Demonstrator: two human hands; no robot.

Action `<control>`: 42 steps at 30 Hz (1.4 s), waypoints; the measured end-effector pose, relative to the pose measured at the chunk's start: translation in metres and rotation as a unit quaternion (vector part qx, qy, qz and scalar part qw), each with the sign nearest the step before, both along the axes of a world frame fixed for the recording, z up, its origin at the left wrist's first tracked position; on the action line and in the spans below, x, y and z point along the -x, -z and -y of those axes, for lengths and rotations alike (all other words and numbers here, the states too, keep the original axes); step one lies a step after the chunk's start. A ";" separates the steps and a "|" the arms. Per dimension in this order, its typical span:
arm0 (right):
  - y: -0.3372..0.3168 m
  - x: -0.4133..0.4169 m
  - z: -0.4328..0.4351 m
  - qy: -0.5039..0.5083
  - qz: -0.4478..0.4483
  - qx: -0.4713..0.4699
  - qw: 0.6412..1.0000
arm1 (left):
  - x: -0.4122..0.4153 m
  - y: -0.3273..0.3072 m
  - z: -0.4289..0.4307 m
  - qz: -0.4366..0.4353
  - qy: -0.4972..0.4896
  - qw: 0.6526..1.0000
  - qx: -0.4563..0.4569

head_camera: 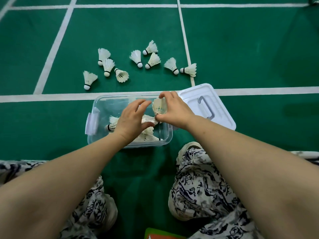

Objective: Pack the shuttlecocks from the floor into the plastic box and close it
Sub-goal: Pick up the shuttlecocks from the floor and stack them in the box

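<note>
Nine shuttlecocks lie scattered on the green court floor beyond the clear plastic box, which holds only a few (partly hidden under the hands). The right hand pinches another shuttlecock over the box. The left hand hovers beside it, loosely curved and grasping nothing, and the white lid lies off at the right, so most packing and the closing remain.

shuttlecocks: nine, white, on floor | held shuttlecock: over box | plastic box: clear, open, part-filled | lid: beside it
</note>
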State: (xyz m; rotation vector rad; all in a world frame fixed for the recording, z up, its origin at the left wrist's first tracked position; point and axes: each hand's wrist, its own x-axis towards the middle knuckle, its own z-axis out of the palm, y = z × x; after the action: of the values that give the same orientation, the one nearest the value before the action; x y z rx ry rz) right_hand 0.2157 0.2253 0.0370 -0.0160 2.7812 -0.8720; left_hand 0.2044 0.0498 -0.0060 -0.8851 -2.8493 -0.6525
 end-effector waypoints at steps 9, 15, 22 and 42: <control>0.016 -0.001 -0.011 0.076 0.003 0.051 0.996 | 0.001 0.025 -0.013 0.197 -0.054 0.963 0.174; 0.025 -0.003 -0.016 0.082 0.025 0.060 0.994 | 0.008 0.034 -0.018 0.163 0.010 0.954 0.252; 0.021 0.004 -0.012 0.089 0.001 0.069 0.994 | 0.019 0.036 -0.020 0.149 0.010 0.959 0.241; 0.032 0.000 0.038 -0.031 -0.006 -0.251 0.967 | 0.019 0.019 0.000 0.172 -0.065 0.980 0.082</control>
State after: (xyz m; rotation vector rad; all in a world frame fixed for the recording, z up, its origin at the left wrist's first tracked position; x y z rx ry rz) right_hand 0.2159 0.1876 0.0048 -0.0226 2.9090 -0.1340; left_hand 0.1851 0.0496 -0.0246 -0.6516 -3.2772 -0.6138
